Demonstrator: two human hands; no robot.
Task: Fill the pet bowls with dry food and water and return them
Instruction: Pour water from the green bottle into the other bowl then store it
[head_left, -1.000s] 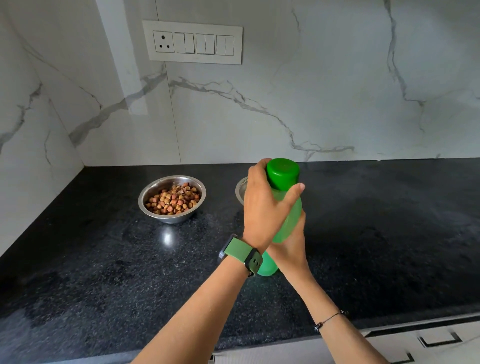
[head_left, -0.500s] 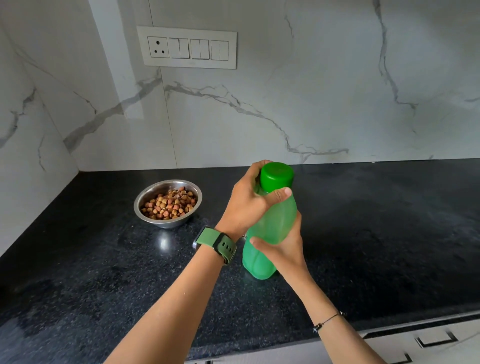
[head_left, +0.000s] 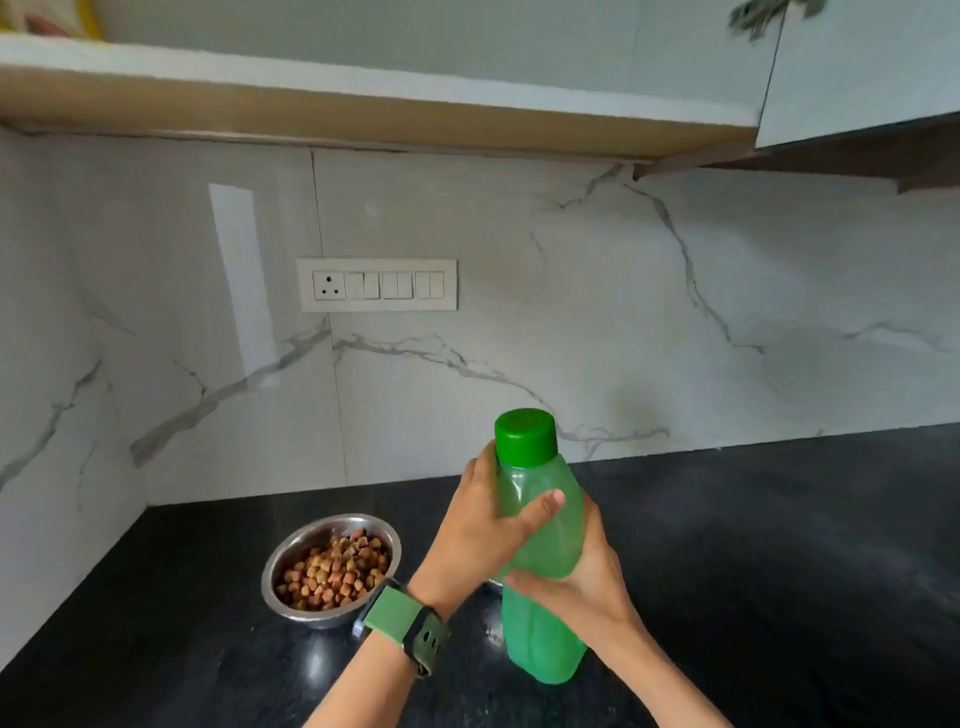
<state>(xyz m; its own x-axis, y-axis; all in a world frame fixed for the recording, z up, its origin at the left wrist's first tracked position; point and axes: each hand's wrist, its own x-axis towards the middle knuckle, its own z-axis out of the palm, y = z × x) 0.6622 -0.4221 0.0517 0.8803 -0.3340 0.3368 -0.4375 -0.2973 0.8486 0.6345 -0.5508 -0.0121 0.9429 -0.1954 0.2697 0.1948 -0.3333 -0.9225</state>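
Steel bowl (head_left: 332, 569) of dry kibble (head_left: 335, 574): on the black counter (head_left: 779, 545), just left of the left wrist with its green watch (head_left: 402, 626). Left hand (head_left: 480, 535): fingers and thumb curled around the upper body of the green bottle (head_left: 543, 561), just below its closed green cap (head_left: 525, 436). Right hand (head_left: 582, 582): wrapped around the bottle's middle from the right, bottle upright, between both hands.

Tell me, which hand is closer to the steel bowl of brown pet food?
The left hand, wearing the green watch. It grips the green plastic bottle just right of the steel bowl. The right hand holds the bottle's far side, farther from the bowl.
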